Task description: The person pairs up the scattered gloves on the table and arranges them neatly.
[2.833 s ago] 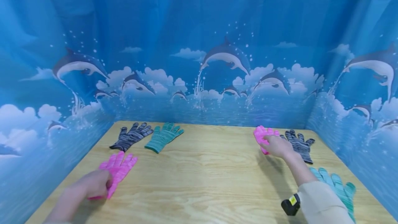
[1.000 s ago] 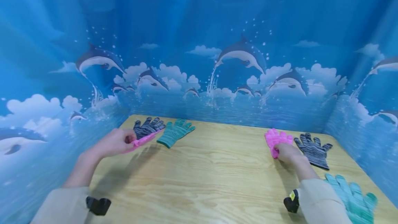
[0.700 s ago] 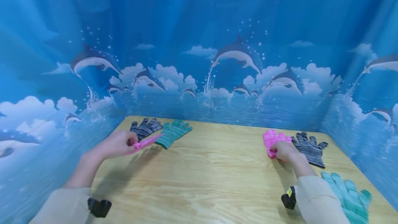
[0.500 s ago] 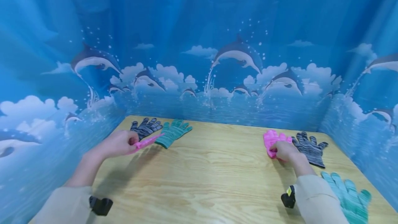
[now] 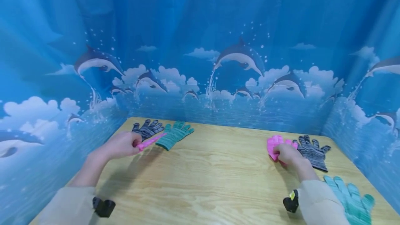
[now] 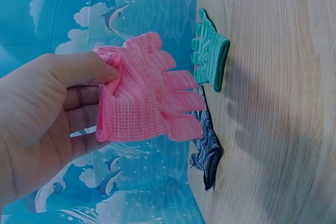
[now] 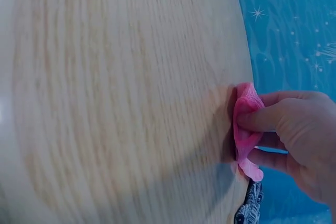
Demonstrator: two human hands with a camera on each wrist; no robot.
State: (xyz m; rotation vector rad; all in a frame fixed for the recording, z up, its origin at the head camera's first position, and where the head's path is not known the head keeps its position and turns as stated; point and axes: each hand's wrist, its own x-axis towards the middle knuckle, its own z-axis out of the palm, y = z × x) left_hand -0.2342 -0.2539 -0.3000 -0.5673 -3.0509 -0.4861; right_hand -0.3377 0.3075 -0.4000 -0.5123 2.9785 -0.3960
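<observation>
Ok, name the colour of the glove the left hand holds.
Pink glove, clearest in left wrist view.

A wooden worktop (image 5: 203, 183) is being closed in by a blue curtain (image 5: 175, 16). Jumping dolphins (image 5: 240, 49) and puffy clouds (image 5: 173, 75) are being shown on the curtain. At the back left, a gray glove (image 5: 147, 130) and a green glove (image 5: 174, 135) are being carried by the worktop. At the right, a second gray glove (image 5: 314, 153) is being carried, and a second green glove (image 5: 353, 199) nearer the front.
</observation>
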